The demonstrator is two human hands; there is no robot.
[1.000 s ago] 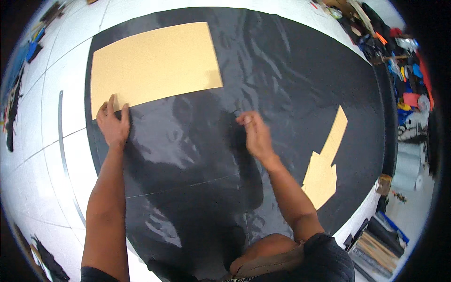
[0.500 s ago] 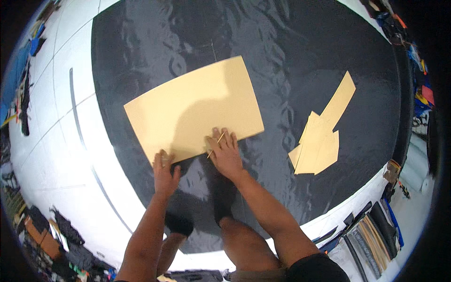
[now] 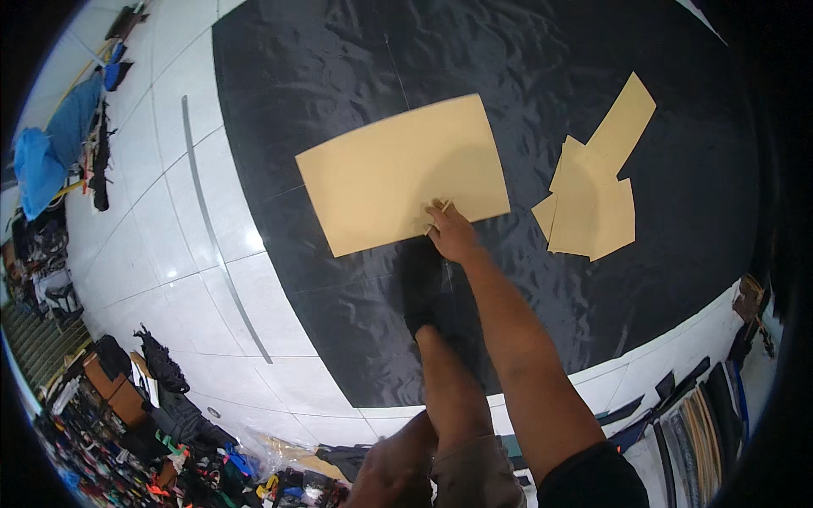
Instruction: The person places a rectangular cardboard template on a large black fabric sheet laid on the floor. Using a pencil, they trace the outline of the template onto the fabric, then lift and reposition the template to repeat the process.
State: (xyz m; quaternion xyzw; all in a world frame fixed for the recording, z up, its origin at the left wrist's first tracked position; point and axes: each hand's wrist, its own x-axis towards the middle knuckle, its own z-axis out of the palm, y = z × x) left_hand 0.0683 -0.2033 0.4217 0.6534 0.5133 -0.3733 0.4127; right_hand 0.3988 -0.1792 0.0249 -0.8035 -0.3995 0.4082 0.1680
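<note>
A large tan rectangular sheet (image 3: 381,182), like stiff card, lies flat on a glossy black sheet of material (image 3: 356,339). My right hand (image 3: 455,234) rests on the near edge of the tan sheet, right of its middle. A thin yellowish stick (image 3: 446,205), pencil-like, is held between its fingers, which are curled against the surface. My left hand does not show. To the right lie several overlapping tan cut pieces (image 3: 593,203), one of them a long strip pointing away from me.
White tiled floor (image 3: 186,296) borders the black sheet, with a grey strip (image 3: 220,254) on it at left. Piled bags and boxes (image 3: 118,389) stand at lower left. Rolls and boards (image 3: 699,423) lean at lower right. My foot (image 3: 417,309) is on the black sheet.
My left hand has left the tan sheet and gone out of view. The right hand stays at the sheet's near edge with the stick. My view has shifted, and one foot no longer shows.
</note>
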